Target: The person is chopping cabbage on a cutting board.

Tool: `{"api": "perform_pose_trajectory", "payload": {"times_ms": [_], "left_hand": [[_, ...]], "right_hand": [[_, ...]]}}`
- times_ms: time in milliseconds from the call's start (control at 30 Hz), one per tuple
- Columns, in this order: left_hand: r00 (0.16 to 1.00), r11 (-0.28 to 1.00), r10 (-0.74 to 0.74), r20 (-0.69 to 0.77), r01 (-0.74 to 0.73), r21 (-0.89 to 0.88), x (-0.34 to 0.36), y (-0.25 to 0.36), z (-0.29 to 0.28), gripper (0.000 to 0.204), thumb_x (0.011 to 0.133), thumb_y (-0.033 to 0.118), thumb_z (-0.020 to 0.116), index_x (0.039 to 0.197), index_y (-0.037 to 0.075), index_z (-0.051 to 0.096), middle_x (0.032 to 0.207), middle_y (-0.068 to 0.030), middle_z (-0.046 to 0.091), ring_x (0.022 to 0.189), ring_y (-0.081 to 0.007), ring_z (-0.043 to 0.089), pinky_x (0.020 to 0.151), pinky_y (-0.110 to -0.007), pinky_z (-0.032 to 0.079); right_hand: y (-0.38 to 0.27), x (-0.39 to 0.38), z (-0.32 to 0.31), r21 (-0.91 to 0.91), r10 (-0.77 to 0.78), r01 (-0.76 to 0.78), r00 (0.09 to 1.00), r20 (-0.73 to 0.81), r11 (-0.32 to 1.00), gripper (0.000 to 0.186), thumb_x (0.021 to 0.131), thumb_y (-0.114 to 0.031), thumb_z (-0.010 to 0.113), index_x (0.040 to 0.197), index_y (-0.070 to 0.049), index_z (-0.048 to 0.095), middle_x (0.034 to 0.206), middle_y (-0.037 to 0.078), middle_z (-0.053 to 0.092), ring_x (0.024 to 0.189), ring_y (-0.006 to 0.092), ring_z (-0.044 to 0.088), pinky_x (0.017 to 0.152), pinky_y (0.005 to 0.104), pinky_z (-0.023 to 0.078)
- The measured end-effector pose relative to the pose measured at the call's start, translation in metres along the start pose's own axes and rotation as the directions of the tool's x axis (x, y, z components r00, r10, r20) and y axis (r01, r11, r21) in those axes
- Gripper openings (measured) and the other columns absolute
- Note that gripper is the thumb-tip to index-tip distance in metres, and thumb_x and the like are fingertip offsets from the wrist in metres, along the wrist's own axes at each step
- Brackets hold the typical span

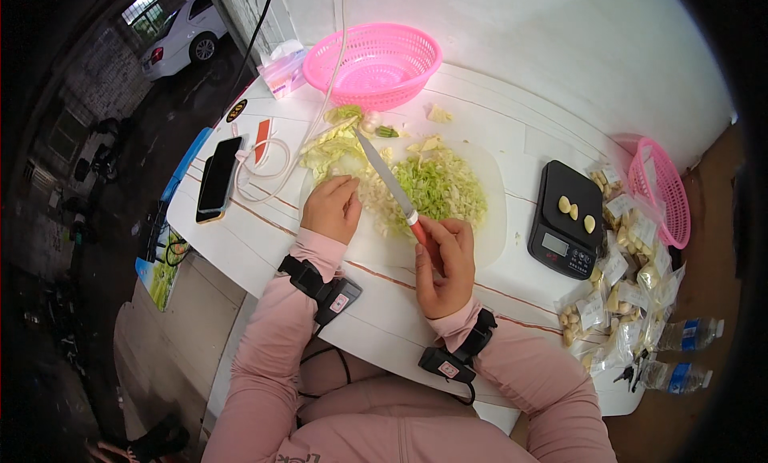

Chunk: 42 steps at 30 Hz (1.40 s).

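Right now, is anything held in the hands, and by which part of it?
The right hand holds the knife by its red handle. Whether the left hand, beside the chopped vegetables, grips anything cannot be told.

knife (389, 176) 1 | baskets (376, 97) 2 | bottles (690, 333) 2 | cloves (590, 223) on scale (565, 181) — 3

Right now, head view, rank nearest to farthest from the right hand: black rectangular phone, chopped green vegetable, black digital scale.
1. Chopped green vegetable, just beyond the right hand.
2. Black digital scale, right side.
3. Black rectangular phone, far left.
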State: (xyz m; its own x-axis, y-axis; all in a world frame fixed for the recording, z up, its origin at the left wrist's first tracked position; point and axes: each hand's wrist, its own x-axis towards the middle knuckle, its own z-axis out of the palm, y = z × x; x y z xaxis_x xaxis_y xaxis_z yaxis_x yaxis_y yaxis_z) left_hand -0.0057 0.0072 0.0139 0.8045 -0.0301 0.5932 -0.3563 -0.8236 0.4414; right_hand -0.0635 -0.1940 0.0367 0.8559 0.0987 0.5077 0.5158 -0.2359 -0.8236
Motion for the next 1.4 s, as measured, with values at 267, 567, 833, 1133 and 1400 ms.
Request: {"api": "perform_pose_trajectory", "payload": {"times_ms": [267, 567, 833, 1133, 1400], "left_hand": [[0.997, 0.998, -0.037, 0.073, 0.041, -0.054, 0.001, 0.004, -0.003, 0.019, 0.079, 0.003, 0.059, 0.097, 0.003, 0.067, 0.089, -0.0154, 0.066, 0.083, -0.0331, 0.061, 0.074, -0.039, 0.05], [0.967, 0.984, -0.15, -0.205, 0.127, -0.122, 0.007, 0.007, -0.018, 0.013, 0.079, -0.004, 0.064, 0.09, 0.002, 0.067, 0.083, -0.0076, 0.065, 0.064, -0.0142, 0.061, 0.061, -0.027, 0.05], [0.985, 0.998, -0.031, -0.172, 0.039, 0.039, 0.009, -0.011, -0.012, 0.027, 0.075, 0.003, 0.067, 0.101, 0.005, 0.062, 0.099, -0.0102, 0.062, 0.093, -0.0289, 0.056, 0.083, -0.038, 0.045], [0.987, 0.989, -0.149, -0.063, 0.149, -0.002, 0.007, -0.024, -0.01, 0.032, 0.077, 0.004, 0.066, 0.108, 0.005, 0.058, 0.108, -0.0119, 0.059, 0.1, -0.0327, 0.053, 0.088, -0.04, 0.043], [0.906, 0.917, -0.265, -0.329, 0.131, -0.376, 0.007, -0.031, -0.017, 0.03, 0.093, 0.01, 0.056, 0.119, 0.001, 0.045, 0.108, -0.0126, 0.057, 0.098, -0.0196, 0.056, 0.084, -0.031, 0.046]], "right_hand": [[0.0, 0.0, 0.0, 0.006, 0.017, -0.017, 1.0, 0.018, 1.0, 0.036, 0.083, 0.01, 0.05, 0.118, 0.003, 0.052, 0.103, 0.018, 0.045, 0.087, 0.0263, 0.054, 0.072, 0.027, 0.048], [0.001, -0.001, 0.001, -0.011, 0.009, -0.009, 1.0, -0.003, 1.0, 0.035, 0.083, 0.01, 0.05, 0.117, 0.003, 0.052, 0.104, 0.019, 0.045, 0.087, 0.0278, 0.055, 0.073, 0.0279, 0.049], [0.002, -0.001, 0.002, -0.016, 0.017, -0.017, 1.0, -0.017, 1.0, 0.036, 0.082, 0.01, 0.051, 0.117, 0.003, 0.052, 0.103, 0.019, 0.046, 0.088, 0.0294, 0.055, 0.073, 0.0292, 0.049], [0.006, -0.001, 0.003, -0.014, 0.002, -0.002, 0.999, -0.036, 1.0, 0.037, 0.081, 0.011, 0.05, 0.117, 0.003, 0.054, 0.103, 0.019, 0.046, 0.087, 0.0309, 0.053, 0.076, 0.0298, 0.047], [0.007, -0.001, 0.008, -0.117, 0.069, -0.066, 0.997, 0.026, 0.991, 0.038, 0.082, 0.009, 0.05, 0.119, 0.003, 0.052, 0.104, 0.02, 0.047, 0.085, 0.0326, 0.056, 0.071, 0.0325, 0.048]]}}
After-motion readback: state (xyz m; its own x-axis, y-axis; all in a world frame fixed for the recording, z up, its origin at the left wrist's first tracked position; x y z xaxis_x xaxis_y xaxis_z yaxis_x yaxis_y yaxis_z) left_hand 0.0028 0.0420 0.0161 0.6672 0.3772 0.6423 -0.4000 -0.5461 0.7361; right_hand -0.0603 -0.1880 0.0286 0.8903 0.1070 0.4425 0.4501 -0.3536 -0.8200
